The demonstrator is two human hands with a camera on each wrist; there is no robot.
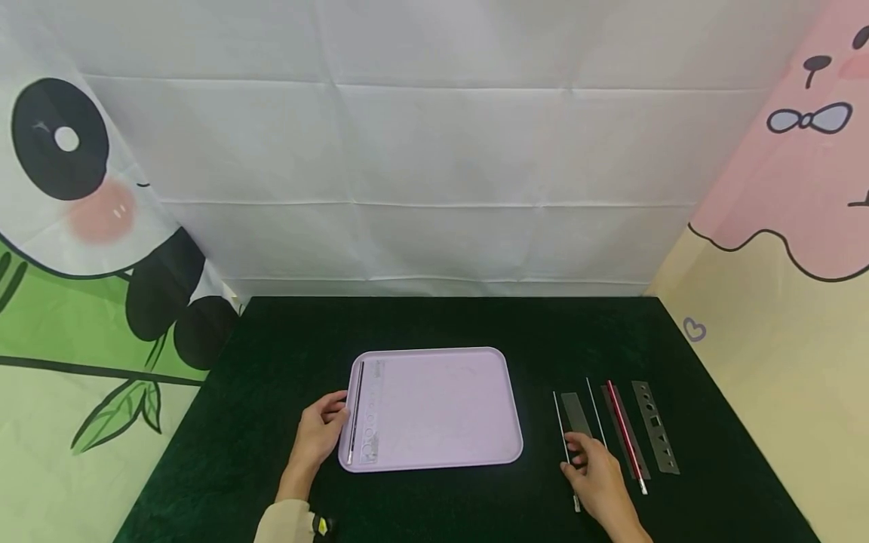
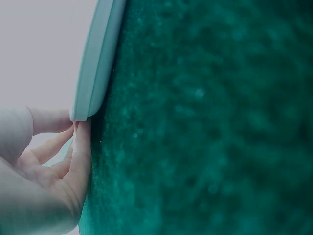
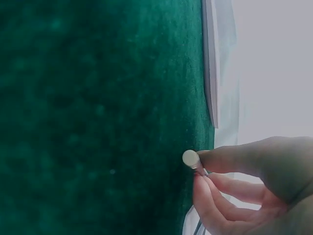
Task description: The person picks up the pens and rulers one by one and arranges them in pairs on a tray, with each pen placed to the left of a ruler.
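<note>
Grey strip (image 1: 575,412) — lower end hidden behind the right fingers (image 1: 579,438); clear strip (image 1: 370,413) — markings too small to read

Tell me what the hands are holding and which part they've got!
The left hand holds the purple tray by its left edge. The right hand pinches a thin stick near its pale, round end.

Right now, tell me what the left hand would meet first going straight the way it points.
The lilac tray: the left hand points at its left edge and seems to be touching it, leaving no visible gap.
</note>
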